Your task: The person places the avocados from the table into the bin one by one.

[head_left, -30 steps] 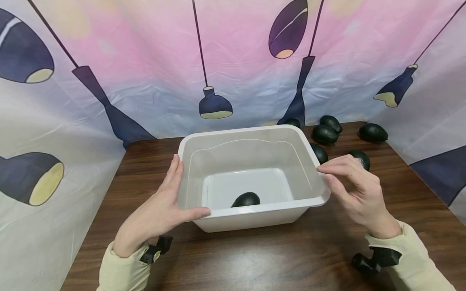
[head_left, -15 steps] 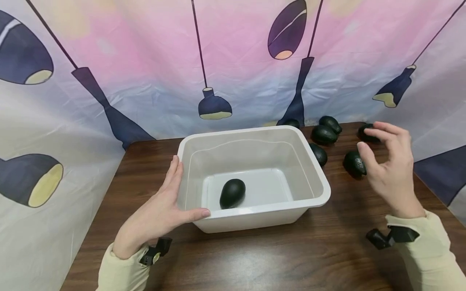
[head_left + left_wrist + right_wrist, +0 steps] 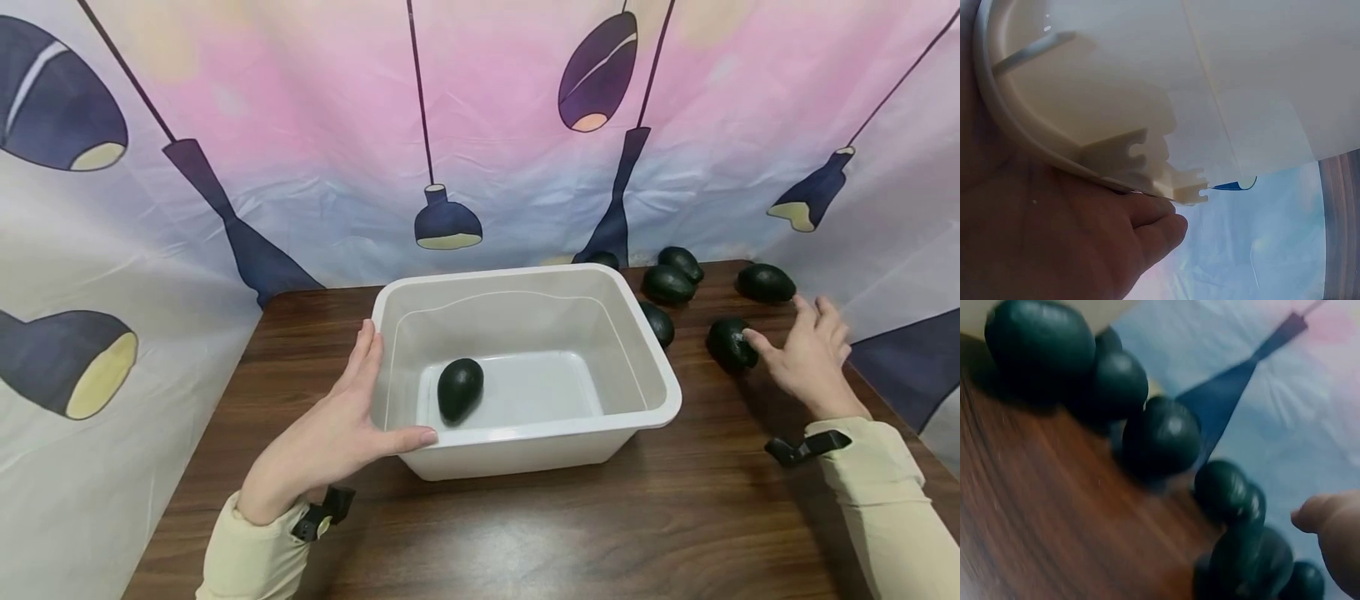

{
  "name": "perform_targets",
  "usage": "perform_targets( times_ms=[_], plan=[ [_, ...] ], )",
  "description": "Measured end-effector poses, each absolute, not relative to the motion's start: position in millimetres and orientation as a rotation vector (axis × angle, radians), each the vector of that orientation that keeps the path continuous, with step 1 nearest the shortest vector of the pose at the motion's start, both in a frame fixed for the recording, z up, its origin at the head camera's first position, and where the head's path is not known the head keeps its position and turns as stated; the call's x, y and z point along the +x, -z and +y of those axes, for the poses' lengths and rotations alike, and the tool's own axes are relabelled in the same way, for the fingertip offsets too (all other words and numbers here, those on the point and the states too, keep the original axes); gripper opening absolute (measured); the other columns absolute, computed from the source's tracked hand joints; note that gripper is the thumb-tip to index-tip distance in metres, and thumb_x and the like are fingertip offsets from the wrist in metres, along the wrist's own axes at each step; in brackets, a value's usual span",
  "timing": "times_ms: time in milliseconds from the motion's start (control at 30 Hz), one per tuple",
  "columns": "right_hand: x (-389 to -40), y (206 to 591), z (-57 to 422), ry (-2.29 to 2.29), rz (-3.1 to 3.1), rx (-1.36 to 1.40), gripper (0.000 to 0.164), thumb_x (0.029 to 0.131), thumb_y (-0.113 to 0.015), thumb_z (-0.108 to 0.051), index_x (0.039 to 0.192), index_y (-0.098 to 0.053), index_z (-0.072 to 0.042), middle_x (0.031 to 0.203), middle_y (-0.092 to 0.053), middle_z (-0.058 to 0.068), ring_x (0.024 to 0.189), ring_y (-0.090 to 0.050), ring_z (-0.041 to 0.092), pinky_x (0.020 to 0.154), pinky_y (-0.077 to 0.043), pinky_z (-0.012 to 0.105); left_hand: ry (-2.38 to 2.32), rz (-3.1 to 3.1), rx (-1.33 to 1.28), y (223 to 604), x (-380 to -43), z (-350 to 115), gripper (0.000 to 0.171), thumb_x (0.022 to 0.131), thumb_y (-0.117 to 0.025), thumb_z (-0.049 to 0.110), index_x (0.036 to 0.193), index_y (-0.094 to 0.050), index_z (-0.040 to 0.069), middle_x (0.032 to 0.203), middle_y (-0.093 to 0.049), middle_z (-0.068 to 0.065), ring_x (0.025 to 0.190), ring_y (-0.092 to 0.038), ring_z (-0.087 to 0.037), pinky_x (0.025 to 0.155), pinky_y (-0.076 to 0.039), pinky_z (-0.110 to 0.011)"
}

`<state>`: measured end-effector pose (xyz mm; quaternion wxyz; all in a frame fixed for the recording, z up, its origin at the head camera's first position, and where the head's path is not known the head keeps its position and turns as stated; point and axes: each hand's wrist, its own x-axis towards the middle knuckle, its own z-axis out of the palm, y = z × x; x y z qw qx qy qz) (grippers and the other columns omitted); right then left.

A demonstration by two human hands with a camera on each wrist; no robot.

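Note:
A pale plastic basin [image 3: 517, 460] stands on the wooden table, with one dark green avocado [image 3: 460, 390] lying on its floor toward the left. My left hand [image 3: 318, 446] rests against the basin's left front corner, fingers straight along the outer wall and thumb along the front rim; the left wrist view has the basin wall [image 3: 1116, 81] from outside. Right of the basin, my right hand [image 3: 810, 358] is spread beside an avocado [image 3: 729, 343], its thumb tip at the fruit's right side; whether they touch I cannot tell. Nothing is held in it.
Beyond the right hand lies another avocado [image 3: 765, 283]. Several more sit by the basin's right side, including a pair [image 3: 667, 285] and one [image 3: 658, 323] partly hidden by the rim. A patterned cloth [image 3: 337, 167] hangs behind the table [image 3: 525, 542].
My right hand has left the basin's right rim and moved right, then lowered beside an avocado. The avocado in the basin has rolled left and back. My left hand stays put.

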<state>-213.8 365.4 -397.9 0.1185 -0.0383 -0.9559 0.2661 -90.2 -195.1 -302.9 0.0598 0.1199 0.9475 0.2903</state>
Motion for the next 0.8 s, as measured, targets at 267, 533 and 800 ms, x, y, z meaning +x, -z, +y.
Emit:
perform_targets(
  times_ms=[267, 533, 800],
  plan=[
    [-221, 421, 375, -0.812, -2.874, 0.023, 0.081, 0.102, -0.043, -0.044, 0.151, -0.005, 0.009, 0.150, 0.005, 0.040, 0.134, 0.005, 0.062, 0.098, -0.011, 0.075, -0.873, 2.868, 0.361, 304, -90, -195, 0.127, 0.074, -0.067, 0.072, 0.153, 0.017, 0.018, 0.156, 0.027, 0.006, 0.143, -0.018, -0.039, 0.104, -0.034, -0.055],
    [-223, 421, 365, -0.767, -2.927, 0.207, 0.070, 0.103, -0.046, -0.040, 0.151, -0.023, 0.005, 0.143, -0.018, 0.043, 0.128, -0.017, 0.063, 0.094, -0.021, 0.074, -0.864, 2.881, 0.356, 305, -91, -196, 0.127, 0.074, -0.067, 0.073, 0.153, 0.017, 0.019, 0.157, 0.027, 0.006, 0.142, -0.020, -0.039, 0.103, -0.036, -0.055],
    [-224, 424, 360, -0.777, -3.034, 0.176, 0.096, 0.094, -0.061, -0.047, 0.151, -0.009, 0.009, 0.138, -0.019, 0.047, 0.119, -0.030, 0.063, 0.091, -0.028, 0.073, -0.881, 2.877, 0.353, 305, -91, -196, 0.127, 0.073, -0.068, 0.072, 0.153, 0.017, 0.021, 0.157, 0.026, 0.007, 0.143, -0.017, -0.038, 0.105, -0.033, -0.056]
  ],
)
